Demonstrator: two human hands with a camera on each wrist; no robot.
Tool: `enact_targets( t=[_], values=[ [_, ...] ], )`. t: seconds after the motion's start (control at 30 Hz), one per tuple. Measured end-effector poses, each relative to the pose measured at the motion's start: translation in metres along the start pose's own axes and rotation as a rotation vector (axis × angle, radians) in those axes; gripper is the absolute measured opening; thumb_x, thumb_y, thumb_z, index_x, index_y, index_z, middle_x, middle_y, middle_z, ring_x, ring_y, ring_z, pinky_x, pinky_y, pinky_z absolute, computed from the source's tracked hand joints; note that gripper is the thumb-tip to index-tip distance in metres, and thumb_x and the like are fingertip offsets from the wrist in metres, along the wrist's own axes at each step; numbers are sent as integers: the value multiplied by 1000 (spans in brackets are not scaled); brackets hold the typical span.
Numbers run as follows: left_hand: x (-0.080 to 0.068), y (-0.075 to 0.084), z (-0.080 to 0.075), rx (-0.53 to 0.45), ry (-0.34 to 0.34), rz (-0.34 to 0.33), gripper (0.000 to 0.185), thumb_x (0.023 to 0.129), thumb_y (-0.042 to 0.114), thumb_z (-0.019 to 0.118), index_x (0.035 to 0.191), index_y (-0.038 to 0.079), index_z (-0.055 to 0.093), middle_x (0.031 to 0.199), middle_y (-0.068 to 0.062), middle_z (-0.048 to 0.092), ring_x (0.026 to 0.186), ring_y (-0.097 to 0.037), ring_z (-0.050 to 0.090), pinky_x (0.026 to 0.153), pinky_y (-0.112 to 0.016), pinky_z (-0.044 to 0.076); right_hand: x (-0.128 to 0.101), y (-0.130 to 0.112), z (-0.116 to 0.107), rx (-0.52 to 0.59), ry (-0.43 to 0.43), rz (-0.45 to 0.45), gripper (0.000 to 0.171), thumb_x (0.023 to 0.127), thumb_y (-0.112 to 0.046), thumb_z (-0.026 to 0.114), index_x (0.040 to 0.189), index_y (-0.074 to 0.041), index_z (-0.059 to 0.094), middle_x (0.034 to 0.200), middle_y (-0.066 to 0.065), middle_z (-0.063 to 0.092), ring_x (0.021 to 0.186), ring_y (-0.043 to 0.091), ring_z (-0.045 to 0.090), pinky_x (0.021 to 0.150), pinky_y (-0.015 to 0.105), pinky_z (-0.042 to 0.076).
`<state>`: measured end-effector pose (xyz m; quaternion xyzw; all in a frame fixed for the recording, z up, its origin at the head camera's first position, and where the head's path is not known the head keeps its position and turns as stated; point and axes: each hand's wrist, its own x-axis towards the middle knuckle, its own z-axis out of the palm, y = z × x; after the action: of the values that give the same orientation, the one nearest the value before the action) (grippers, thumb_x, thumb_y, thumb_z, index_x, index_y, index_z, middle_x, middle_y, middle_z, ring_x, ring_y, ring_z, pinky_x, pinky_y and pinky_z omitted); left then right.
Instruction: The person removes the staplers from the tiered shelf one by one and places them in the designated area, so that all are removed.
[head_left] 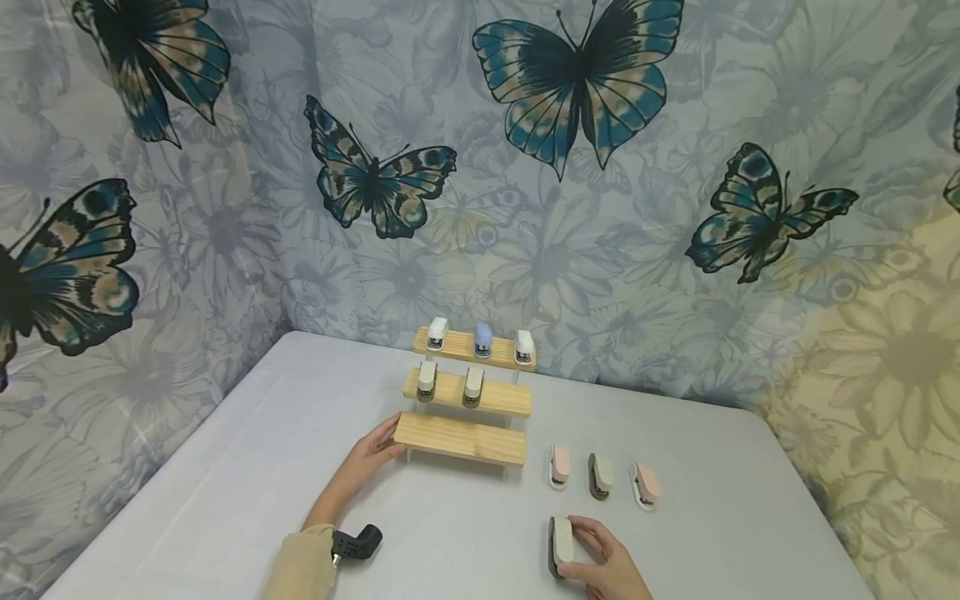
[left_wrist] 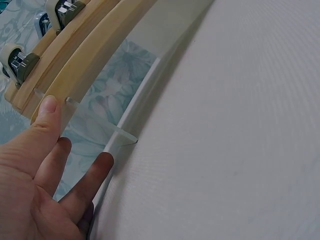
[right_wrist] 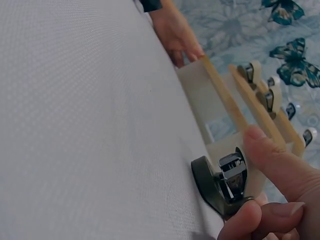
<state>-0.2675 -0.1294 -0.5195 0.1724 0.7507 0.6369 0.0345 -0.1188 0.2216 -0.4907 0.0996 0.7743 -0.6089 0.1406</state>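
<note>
A three-step wooden stand (head_left: 459, 439) stands mid-table. Its top step carries three small staplers (head_left: 483, 339), the middle step two (head_left: 473, 386), and the lowest step is bare. My left hand (head_left: 377, 450) rests with straight fingers against the left end of the lowest step; in the left wrist view the thumb (left_wrist: 50, 112) presses the wood end (left_wrist: 95, 55). Near the table's front edge, my right hand (head_left: 592, 554) grips a dark-based stapler with a pale top (head_left: 560, 543) lying on the table. The right wrist view shows that stapler (right_wrist: 222, 182) pinched between my fingers (right_wrist: 272, 160).
Three more staplers lie in a row right of the stand: pink (head_left: 559, 465), grey-beige (head_left: 600, 475), pink (head_left: 647, 483). Grey table (head_left: 225, 483) meets butterfly-print cloth (head_left: 570, 92) at the back and sides. A black wrist camera (head_left: 357, 542) sits on my left forearm.
</note>
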Motion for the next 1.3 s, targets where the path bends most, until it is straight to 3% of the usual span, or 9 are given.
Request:
enact_targets(
  t=[0.4, 0.63, 0.77, 1.0, 1.17, 1.23, 1.3],
  values=[
    [-1, -6, 1, 5, -29, 28, 54, 76, 29, 51, 123, 19, 26, 125, -2, 24, 106, -19, 32, 84, -32, 30, 2, 1, -2, -32, -7, 44, 75, 55, -25, 69, 117, -6, 32, 119, 27, 24, 37, 8, 30, 37, 21, 38],
    [-1, -5, 0, 27, 18, -16, 55, 73, 32, 54, 121, 23, 30, 123, 4, 28, 105, -13, 34, 83, -28, 32, 3, 2, 0, -38, 1, 18, 76, 56, -25, 69, 118, -4, 30, 118, 27, 25, 36, 8, 30, 37, 21, 38],
    [-1, -4, -1, 32, 18, 17, 55, 74, 30, 53, 122, 20, 30, 123, 1, 28, 104, -16, 35, 83, -30, 33, 1, -2, 2, -58, 6, 24, 76, 55, -26, 69, 117, -4, 31, 118, 26, 26, 37, 9, 31, 37, 22, 38],
    [0, -4, -2, 32, -5, 52, 55, 75, 28, 52, 123, 15, 27, 124, -4, 26, 105, -20, 34, 83, -32, 33, 11, 7, -6, -142, -17, -9, 72, 54, -29, 70, 113, -5, 36, 116, 25, 31, 66, 12, 47, 41, 23, 41],
    [1, -4, -1, 18, 16, 20, 55, 74, 30, 54, 122, 18, 30, 123, 0, 28, 104, -16, 35, 83, -29, 32, 11, 6, -15, -131, -108, -45, 71, 58, -28, 68, 116, -5, 34, 117, 25, 29, 39, 7, 33, 38, 21, 40],
    [1, -4, -1, 15, 18, 6, 55, 73, 31, 54, 121, 19, 30, 123, 2, 28, 104, -14, 35, 83, -28, 32, 7, 1, -17, -137, -111, -42, 72, 58, -28, 68, 116, -4, 33, 118, 25, 29, 35, 6, 26, 37, 21, 40],
    [1, -3, 0, 15, 23, -9, 55, 73, 32, 54, 121, 21, 30, 122, 4, 29, 104, -13, 35, 83, -27, 32, 3, -7, -19, -127, -114, -34, 73, 59, -27, 67, 117, -3, 31, 119, 25, 27, 34, 7, 29, 38, 23, 40]
  ],
)
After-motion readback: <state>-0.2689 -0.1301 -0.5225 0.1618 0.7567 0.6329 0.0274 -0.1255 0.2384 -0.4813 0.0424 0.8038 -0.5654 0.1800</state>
